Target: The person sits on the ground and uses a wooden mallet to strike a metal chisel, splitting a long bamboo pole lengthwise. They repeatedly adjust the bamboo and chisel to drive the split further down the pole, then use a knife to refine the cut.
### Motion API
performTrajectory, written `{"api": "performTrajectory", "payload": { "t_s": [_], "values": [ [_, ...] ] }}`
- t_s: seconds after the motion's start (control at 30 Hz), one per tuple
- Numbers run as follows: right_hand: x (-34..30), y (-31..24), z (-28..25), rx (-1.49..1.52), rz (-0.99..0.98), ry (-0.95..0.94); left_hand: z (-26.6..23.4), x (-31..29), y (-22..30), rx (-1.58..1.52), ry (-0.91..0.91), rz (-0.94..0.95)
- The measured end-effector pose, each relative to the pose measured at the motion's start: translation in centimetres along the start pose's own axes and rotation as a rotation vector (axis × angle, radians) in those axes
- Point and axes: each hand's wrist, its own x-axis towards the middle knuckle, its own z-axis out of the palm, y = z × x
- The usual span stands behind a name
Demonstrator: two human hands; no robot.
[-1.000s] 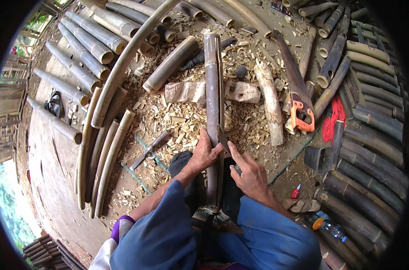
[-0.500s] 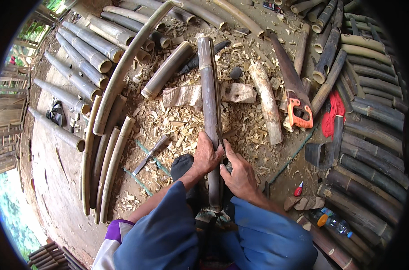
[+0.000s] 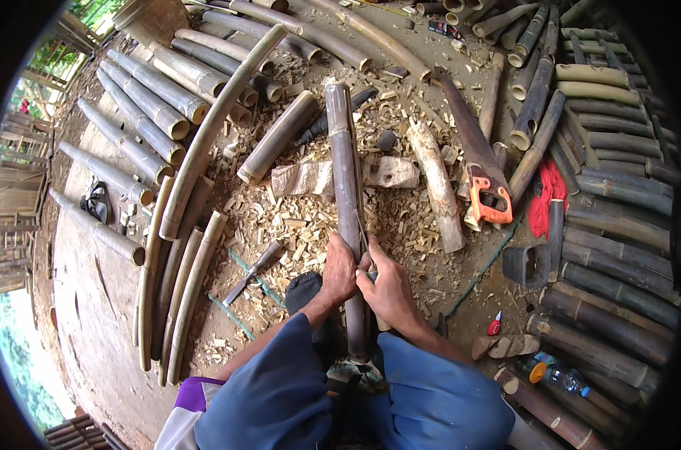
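A dark bamboo pole (image 3: 343, 161) stretches away from me between my knees, its far part across a notched wooden block (image 3: 304, 180). My left hand (image 3: 339, 268) is closed around the pole's left side. At its right side, my right hand (image 3: 386, 282) is closed on a knife (image 3: 361, 227), whose thin blade lies along the pole. A bit of its pale handle shows below the hand; the fingers hide the rest. The two hands nearly touch. A chisel (image 3: 255, 272) lies on the chips to the left.
Wood chips (image 3: 299, 225) cover the ground ahead. An orange-handled saw (image 3: 484, 165) lies to the right beside a rough pale log (image 3: 438, 191). Cut bamboo lengths (image 3: 142, 105) lie left, and more bamboo (image 3: 618, 300) is stacked right. A plastic bottle (image 3: 561, 375) lies near my right knee.
My view has tilted slightly, so the scene sits lower. The knife blade now lies closer along the pole, and my right hand has turned a little.
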Motion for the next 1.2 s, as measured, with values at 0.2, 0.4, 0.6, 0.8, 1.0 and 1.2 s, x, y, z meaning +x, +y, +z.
{"api": "performTrajectory", "payload": {
  "t_s": [0.2, 0.4, 0.6, 0.8, 1.0, 1.2],
  "values": [
    [0.9, -1.1, -1.1, -0.053, 0.123, -0.031, 0.9, 0.2, 0.1, -0.017, -0.001, 0.031],
    [3.3, 3.3, -0.7, 0.180, 0.089, -0.004, 0.8, 0.8, -0.3, -0.062, 0.007, 0.047],
    [0.4, 0.7, -2.2, 0.065, -0.013, -0.066, 1.0, 1.0, -1.9, -0.156, -0.002, 0.015],
    [-0.4, -0.1, -2.3, -0.148, -0.053, -0.024, 0.6, 0.6, -0.9, -0.115, 0.004, 0.011],
    [1.1, -0.9, -0.5, -0.115, 0.050, 0.026, 0.5, 0.3, -0.9, -0.103, -0.018, 0.060],
    [4.7, -1.5, 0.0, -0.114, 0.036, 0.129, 1.4, 0.9, -1.5, 0.000, 0.001, 0.095]
  ]
}}
